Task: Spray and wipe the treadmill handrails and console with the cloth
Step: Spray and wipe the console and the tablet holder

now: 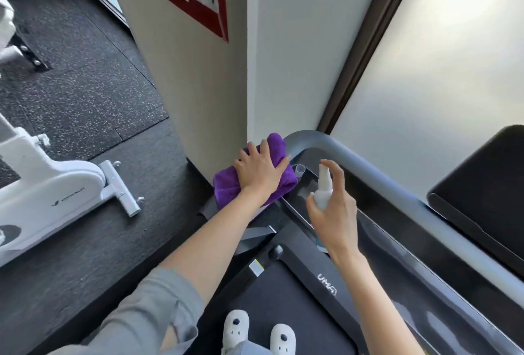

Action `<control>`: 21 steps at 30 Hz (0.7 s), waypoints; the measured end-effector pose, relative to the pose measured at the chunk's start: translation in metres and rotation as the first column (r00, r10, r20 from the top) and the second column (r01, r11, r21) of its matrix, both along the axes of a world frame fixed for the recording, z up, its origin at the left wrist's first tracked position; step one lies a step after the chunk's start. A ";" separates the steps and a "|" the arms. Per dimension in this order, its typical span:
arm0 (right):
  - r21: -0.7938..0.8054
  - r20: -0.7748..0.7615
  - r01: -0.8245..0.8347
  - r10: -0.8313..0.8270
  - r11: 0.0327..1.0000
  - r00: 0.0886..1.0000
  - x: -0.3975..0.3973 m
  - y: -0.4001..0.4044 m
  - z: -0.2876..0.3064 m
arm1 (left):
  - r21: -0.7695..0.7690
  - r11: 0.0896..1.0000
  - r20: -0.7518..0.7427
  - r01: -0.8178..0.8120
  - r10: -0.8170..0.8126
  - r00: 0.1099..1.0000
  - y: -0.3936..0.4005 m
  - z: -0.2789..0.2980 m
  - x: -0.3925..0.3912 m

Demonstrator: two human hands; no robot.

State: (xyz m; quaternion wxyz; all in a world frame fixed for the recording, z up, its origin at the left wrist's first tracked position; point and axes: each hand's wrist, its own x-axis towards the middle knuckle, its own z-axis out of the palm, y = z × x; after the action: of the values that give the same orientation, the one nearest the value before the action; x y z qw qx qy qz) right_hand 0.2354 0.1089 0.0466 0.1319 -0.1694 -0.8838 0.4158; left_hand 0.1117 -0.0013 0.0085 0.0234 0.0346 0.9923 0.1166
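Head view: at nine o'clock we see a white exercise bike [54, 190]. Our left hand [259, 171] presses flat, fingers spread, on the purple cloth [226, 187] over the handrail [354, 156] corner. At three o'clock, our right hand [336, 212] grips the spray bottle [323, 188] above the console [377, 229].

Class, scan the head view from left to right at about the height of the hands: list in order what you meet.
White exercise bike → purple cloth under the left hand → spray bottle held by the right hand → grey handrail → black pad.
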 end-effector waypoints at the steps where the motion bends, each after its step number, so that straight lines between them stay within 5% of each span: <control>1: -0.001 0.002 -0.005 0.005 1.000 1.000 -0.001 -0.002 0.000 | 0.003 1.000 0.003 0.026 -0.026 1.000 -0.007 0.001 0.004; 9: 0.006 0.008 -0.032 0.032 0.999 0.999 -0.006 -0.015 -0.002 | 0.094 0.996 -0.090 0.005 0.003 0.996 -0.104 -0.016 0.069; 13: 0.026 0.007 -0.028 0.028 0.999 1.000 -0.009 -0.017 -0.003 | 0.027 1.000 -0.159 -0.015 0.019 0.987 -0.084 -0.014 0.055; 21: 0.020 -0.011 0.019 -0.018 1.000 1.000 -0.001 -0.006 -0.002 | 0.070 0.997 -0.009 0.031 -0.031 0.999 -0.007 -0.010 -0.013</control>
State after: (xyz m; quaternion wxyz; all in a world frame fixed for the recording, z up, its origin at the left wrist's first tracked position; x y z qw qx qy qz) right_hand 0.2342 0.1027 0.0447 0.1419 -0.1741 -0.8856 0.4066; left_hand 0.0984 -0.0087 -0.0016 0.0198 0.0513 0.9870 0.1509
